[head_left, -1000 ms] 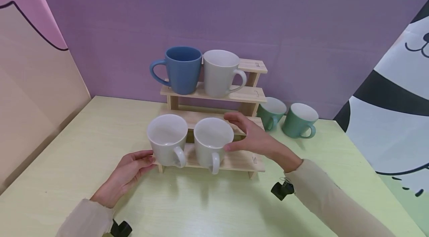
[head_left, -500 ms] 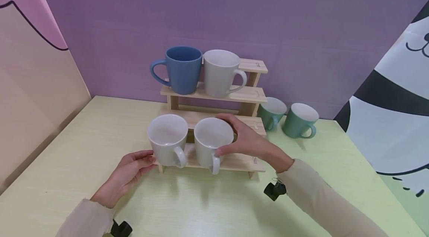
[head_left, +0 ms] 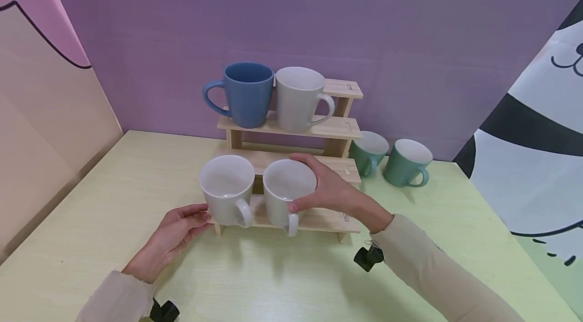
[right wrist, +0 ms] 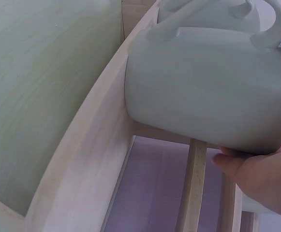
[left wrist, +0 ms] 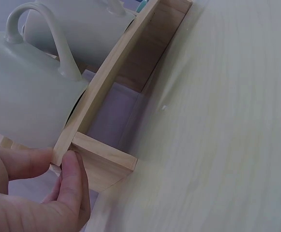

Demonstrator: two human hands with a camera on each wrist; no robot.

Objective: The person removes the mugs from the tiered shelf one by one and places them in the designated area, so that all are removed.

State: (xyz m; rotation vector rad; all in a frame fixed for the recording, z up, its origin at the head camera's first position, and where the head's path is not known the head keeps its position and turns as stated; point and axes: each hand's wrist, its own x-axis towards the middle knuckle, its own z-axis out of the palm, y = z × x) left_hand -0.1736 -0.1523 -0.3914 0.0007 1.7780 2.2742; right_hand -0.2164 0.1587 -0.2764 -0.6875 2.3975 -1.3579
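A stepped wooden rack (head_left: 323, 219) stands on the table. On its lowest step sit two white mugs with handles facing the front. My right hand (head_left: 330, 188) grips the right-hand white mug (head_left: 279, 205) near its rim, thumb close to the handle and fingers round the far side. In the right wrist view, this mug (right wrist: 203, 89) rests on the wooden step, with my fingers (right wrist: 256, 171) against its side. My left hand (head_left: 175, 233) pinches the left end of the same step, beside the left-hand white mug (head_left: 223, 205); the left wrist view shows the thumb and fingers (left wrist: 70, 181) on the board's corner.
Higher on the rack stand a blue mug (head_left: 249, 102) and another white mug (head_left: 296, 104), side by side. Two green mugs (head_left: 405, 167) stand on the table (head_left: 114, 185) behind the rack's right end. A purple backdrop (head_left: 410, 48) rises behind the table.
My right hand has moved left and closed round the right-hand white mug, its thumb now near the handle. The left hand and the mugs have stayed in place.
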